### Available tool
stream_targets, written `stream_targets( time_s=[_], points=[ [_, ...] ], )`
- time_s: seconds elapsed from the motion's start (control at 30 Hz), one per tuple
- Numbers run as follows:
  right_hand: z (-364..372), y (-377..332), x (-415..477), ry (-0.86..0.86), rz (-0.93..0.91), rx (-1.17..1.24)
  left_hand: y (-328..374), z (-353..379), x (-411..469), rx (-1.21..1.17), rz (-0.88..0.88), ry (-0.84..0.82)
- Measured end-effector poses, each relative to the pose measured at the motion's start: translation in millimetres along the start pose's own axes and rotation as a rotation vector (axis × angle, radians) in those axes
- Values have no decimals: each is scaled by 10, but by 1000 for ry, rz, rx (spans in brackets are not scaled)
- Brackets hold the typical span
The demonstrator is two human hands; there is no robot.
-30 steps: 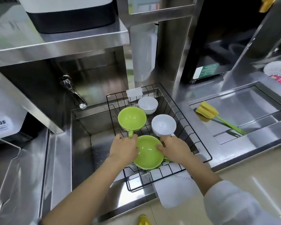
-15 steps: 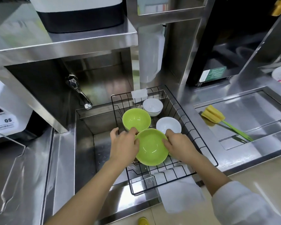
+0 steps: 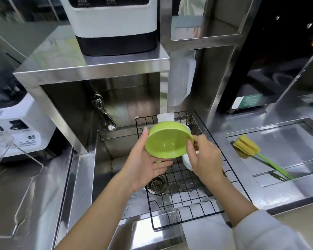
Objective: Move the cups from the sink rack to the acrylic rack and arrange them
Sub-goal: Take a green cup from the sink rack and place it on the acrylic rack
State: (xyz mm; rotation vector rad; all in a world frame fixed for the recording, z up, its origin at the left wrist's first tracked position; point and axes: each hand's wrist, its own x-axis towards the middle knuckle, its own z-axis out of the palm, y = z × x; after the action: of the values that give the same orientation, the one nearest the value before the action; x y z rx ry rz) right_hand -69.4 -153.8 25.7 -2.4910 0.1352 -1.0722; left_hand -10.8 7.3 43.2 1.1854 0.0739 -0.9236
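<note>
A green cup point(image 3: 165, 141) is held up above the black wire sink rack point(image 3: 186, 201), tilted so its inside faces me. My left hand point(image 3: 145, 159) cups its left side and underside. My right hand point(image 3: 203, 156) pinches its right rim and handle. A white cup point(image 3: 186, 162) shows partly under my right hand, in the rack. Another white cup's edge point(image 3: 188, 127) peeks out behind the green cup. The second green cup is hidden. A corner of the clear acrylic rack point(image 3: 0, 150) shows at the far left.
The rack spans a steel sink point(image 3: 105, 170) with a drain point(image 3: 156, 184) and a tap point(image 3: 103, 112) at the back. A yellow sponge brush point(image 3: 248, 147) lies on the counter to the right. White machines stand on the shelf above and at left.
Both hands have lifted the near green cup out of the rack and tipped it toward me. The camera view has shifted upward and closer.
</note>
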Motion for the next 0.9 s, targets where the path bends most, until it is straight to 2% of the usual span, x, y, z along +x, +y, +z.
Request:
stream_targets(
  time_s=[0.13, 0.23, 0.3, 0.37, 0.43, 0.47, 0.53, 0.67, 0.77, 0.9],
  points=[
    [54, -115, 26, -45, 83, 126, 40, -39, -79, -52, 110, 33],
    [96, -228, 49, -169, 172, 288, 80, -110, -172, -15, 181, 125],
    [93, -326, 85, -335, 247, 533, 133, -194, -261, -6, 251, 195],
    [115, -417, 175, -578, 379, 755, 197, -295, -383, 5, 305, 266],
    [237, -536, 329, -780, 467, 760, 241, -429, -522, 13, 340, 339],
    [304, -604, 376, -828, 480, 770, 255, -495, -593, 3, 359, 359],
    [383, -793, 414, -917, 469, 806, 287, -615, -749, 0, 396, 372],
    [429, -1286, 465, -981, 527, 899, 393, -864, -1096, 55, 495, 447],
    [393, -1637, 500, -1043, 448, 1005, 486, -1059, -1381, 152, 614, 492],
    [504, -2149, 584, -1040, 267, 1033, 590, -1370, -1755, 278, 806, 536]
  ],
)
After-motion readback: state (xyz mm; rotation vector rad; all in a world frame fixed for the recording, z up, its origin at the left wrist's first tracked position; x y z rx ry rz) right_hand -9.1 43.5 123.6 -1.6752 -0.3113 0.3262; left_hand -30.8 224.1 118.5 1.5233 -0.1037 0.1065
